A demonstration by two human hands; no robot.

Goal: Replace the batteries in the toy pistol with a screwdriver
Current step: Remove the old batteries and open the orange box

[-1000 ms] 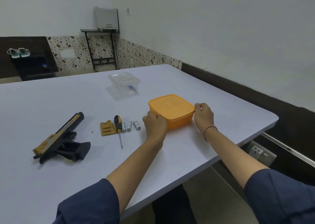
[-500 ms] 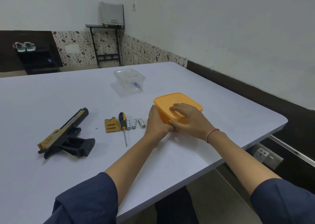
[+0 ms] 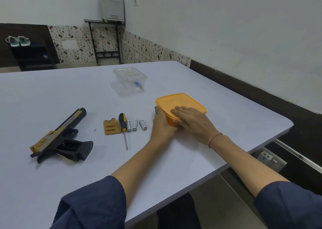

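Observation:
A black and tan toy pistol lies on its side at the left of the white table, its grip open. Its tan battery cover lies to the right, beside a black and yellow screwdriver and three white batteries. An orange lidded box stands further right. My left hand grips the box's near left side. My right hand lies on the lid's near corner, fingers flat and thumb under the rim.
A clear plastic box with a small blue item inside stands behind the tools, on its loose lid. The table's right edge runs close to the orange box. A wall socket sits below it.
My right hand moved from the box's far right side across to the lid's near corner. My left hand stayed on the box's left side.

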